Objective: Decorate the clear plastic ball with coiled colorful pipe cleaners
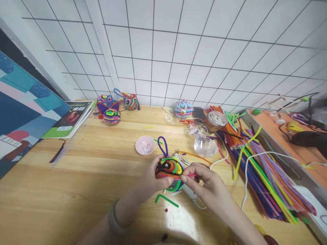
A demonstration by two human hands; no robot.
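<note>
My left hand [155, 177] is wrapped round the left side of a multicoloured pipe-cleaner ornament [173, 166], which has an eye shape on it and a purple loop [163, 146] at its top. Between the thumb and fingers of my right hand [204, 178] is a pink pipe cleaner [190, 175], its end against the ornament's right side. A bent green pipe cleaner [167, 200] lies on the table just below. Behind the ornament and my right hand, a white glue gun [189, 191] is partly hidden.
A pink dish [145, 145] of small beads sits beyond my hands. Clear plastic half-shells [205, 146] lie to its right. Bundled pipe cleaners [265, 180] fill the right side, with a white cable [246, 177] across them. Finished ornaments [111, 116] and magazines [73, 119] stand at the back left.
</note>
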